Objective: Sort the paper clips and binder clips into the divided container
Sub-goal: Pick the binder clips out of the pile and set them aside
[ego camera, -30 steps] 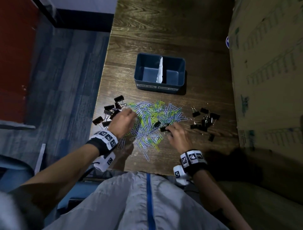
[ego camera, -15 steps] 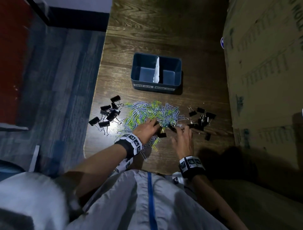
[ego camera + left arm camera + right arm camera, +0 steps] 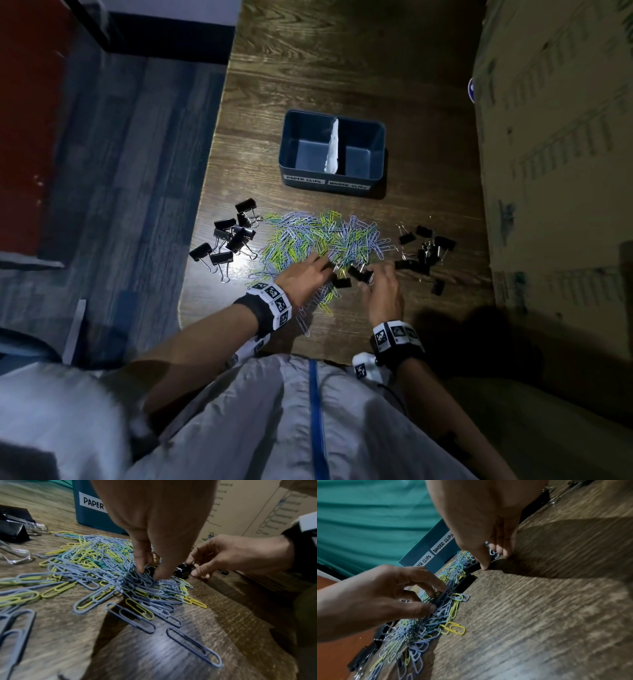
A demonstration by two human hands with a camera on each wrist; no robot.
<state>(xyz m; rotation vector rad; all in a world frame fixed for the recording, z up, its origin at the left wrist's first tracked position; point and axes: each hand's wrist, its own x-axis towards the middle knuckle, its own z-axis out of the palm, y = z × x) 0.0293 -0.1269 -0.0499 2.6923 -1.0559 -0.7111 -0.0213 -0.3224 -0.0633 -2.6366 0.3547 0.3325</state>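
The paper clips [image 3: 318,243] lie in one loose blue-and-yellow heap in the middle of the table [image 3: 342,68], just in front of the divided container [image 3: 331,150], whose two compartments, labelled for paper clips on the left and binder clips on the right, both look empty. A few black binder clips [image 3: 359,274] sit mixed into the near edge of the heap. A second ago the left hand [image 3: 305,277] was over at the left group of binder clips [image 3: 233,233]; it has since crossed to the centre of the heap, and its grip is now a thumb-and-finger pinch down among the paper clips. The left wrist view shows the tips closed on a small tangle of them, with something dark beneath. The right hand [image 3: 383,294] has edged forward too and now meets the left at the heap's near edge. Its fingers curl round one of the stray binder clips, though whether they have truly clamped it I cannot tell. The right group of binder clips [image 3: 424,253] lies untouched beside it. My reading: both hands have converged to pull the strays out of the pile, so sorting is only starting and nothing has reached the container yet.
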